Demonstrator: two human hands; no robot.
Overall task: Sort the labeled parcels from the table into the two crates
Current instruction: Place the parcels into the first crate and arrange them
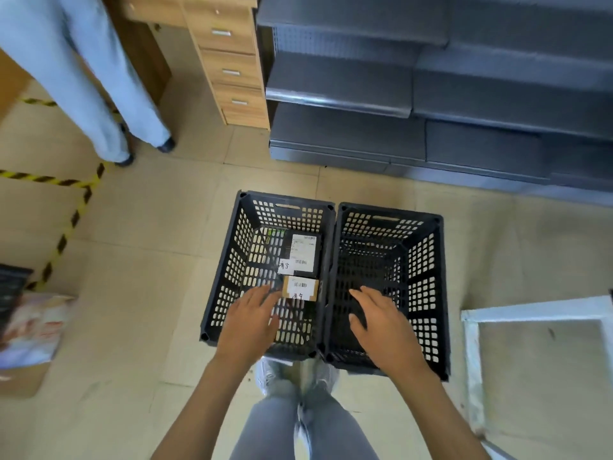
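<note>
Two black slatted crates stand side by side on the floor. The left crate (232,247) holds a black parcel (303,252) with a white label and, nearer me, a small brown parcel (300,288) with a barcode label. Nothing shows inside the right crate (431,260). My left hand (252,322) hovers over the left crate's near part, fingers straight, holding nothing, its fingertips just short of the brown parcel. My right hand (381,323) is spread above the right crate, also holding nothing.
Grey shop shelving (431,94) stands behind the crates and a wooden drawer unit (232,61) to its left. Another person's legs (99,94) are at the far left. A white frame (530,313) lies to the right, a cardboard box with bags (30,333) to the left.
</note>
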